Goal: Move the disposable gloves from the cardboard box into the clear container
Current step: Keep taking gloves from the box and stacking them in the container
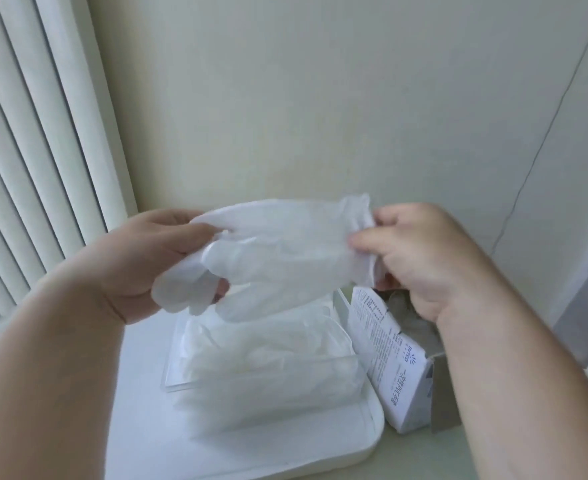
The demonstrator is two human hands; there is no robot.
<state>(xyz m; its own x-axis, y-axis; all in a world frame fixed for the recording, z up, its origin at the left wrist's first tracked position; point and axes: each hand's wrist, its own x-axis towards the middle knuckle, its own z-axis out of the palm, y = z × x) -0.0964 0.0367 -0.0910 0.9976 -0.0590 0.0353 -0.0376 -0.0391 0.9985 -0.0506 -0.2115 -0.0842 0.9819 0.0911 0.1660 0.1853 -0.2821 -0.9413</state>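
A translucent white disposable glove [278, 251] is stretched flat in the air between both hands. My left hand [147, 258] holds its finger end, my right hand [420, 258] pinches its bunched cuff. Directly below stands the clear container [181, 375], holding a stack of several similar gloves [268, 362]. The white cardboard box [386, 351] with printed text lies to the container's right, partly hidden by my right forearm; a few gloves [403, 310] show in its open top.
The container stands on a white tray [140, 427] with rounded corners. Vertical blinds [26, 150] hang at the left. A pale wall [320, 98] rises close behind, with a thin cable [542, 143] running down at the right.
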